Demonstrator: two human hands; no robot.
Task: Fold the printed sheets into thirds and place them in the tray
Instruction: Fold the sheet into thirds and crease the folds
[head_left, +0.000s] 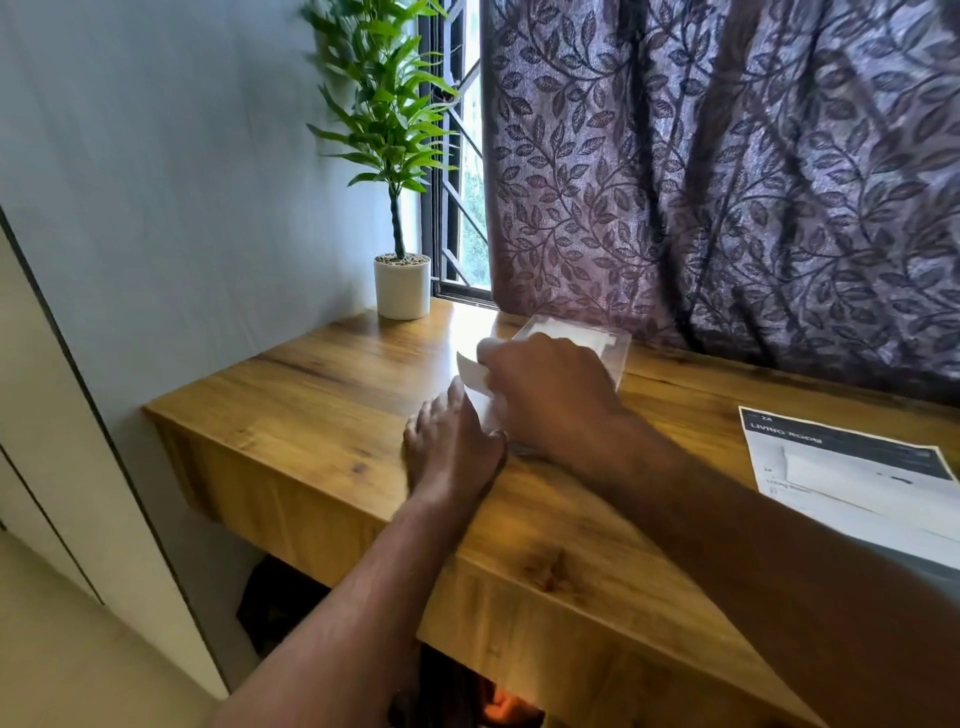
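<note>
My right hand grips a folded white sheet just in front of the clear tray, which stands on the wooden table near the curtain. White paper shows inside the tray. My left hand lies flat on the table with its fingers straight, touching the lower part of the sheet. Most of the folded sheet is hidden behind my right hand. Unfolded printed sheets with a dark header lie at the table's right.
A potted green plant stands at the table's far left corner by the window. A dark leaf-patterned curtain hangs behind the tray. The table's left and front edges drop off near my left arm.
</note>
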